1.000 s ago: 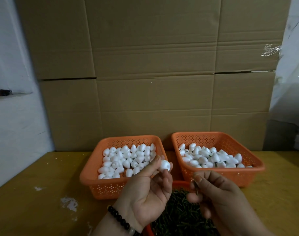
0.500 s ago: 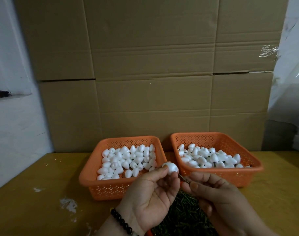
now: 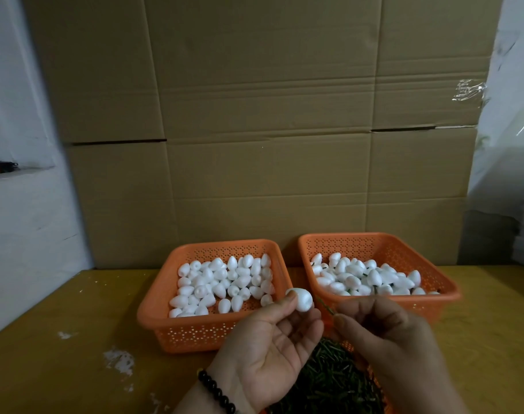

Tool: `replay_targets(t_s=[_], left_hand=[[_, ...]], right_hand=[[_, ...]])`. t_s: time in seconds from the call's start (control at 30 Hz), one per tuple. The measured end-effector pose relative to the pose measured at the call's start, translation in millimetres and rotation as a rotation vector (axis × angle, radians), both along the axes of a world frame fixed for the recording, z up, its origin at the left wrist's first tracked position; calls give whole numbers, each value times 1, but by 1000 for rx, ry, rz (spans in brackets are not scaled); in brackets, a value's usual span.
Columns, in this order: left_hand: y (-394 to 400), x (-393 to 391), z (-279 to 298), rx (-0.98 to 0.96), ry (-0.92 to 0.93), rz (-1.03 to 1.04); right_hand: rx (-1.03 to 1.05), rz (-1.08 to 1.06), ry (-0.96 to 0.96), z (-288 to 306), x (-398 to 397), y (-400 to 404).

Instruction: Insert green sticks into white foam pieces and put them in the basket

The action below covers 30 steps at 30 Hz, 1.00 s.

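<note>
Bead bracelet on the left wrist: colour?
Black round-bead bracelet; clearest in head view.

Dim, soft indoor light, wide-angle bowing at frame edges, glare on crinkled clear plastic tape (image 3: 467, 90) upper right, lower-frame hands slightly blurred.

It looked like a small assembly workshop or packing room. Large flattened brown cardboard sheets (image 3: 269, 115) stood against the far wall behind a worn yellow worktable (image 3: 60, 309) with chipped white patches. On it sat two orange perforated plastic baskets (image 3: 165, 306) of white foam pieces (image 3: 222, 282), with a heap of short green sticks (image 3: 329, 380) at the near edge.
</note>
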<state>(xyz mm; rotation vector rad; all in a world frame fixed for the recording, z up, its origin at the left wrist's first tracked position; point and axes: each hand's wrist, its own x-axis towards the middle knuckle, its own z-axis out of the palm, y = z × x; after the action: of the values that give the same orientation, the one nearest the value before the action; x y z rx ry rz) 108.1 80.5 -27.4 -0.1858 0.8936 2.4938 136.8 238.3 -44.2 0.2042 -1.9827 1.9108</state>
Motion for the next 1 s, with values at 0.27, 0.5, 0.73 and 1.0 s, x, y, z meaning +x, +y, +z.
replay_targets(t_s=[0.27, 0.5, 0.73, 1.0], left_hand=[[3, 1, -2, -13, 14, 12], [7, 2, -5, -57, 49, 32], [10, 5, -6, -80, 87, 38], [12, 8, -6, -114, 106, 28]], right_hand=[[185, -80, 44, -2, 4, -2], [242, -105, 14, -2, 5, -3], [237, -108, -10, -4, 4, -2], [252, -86, -16, -5, 2, 0]])
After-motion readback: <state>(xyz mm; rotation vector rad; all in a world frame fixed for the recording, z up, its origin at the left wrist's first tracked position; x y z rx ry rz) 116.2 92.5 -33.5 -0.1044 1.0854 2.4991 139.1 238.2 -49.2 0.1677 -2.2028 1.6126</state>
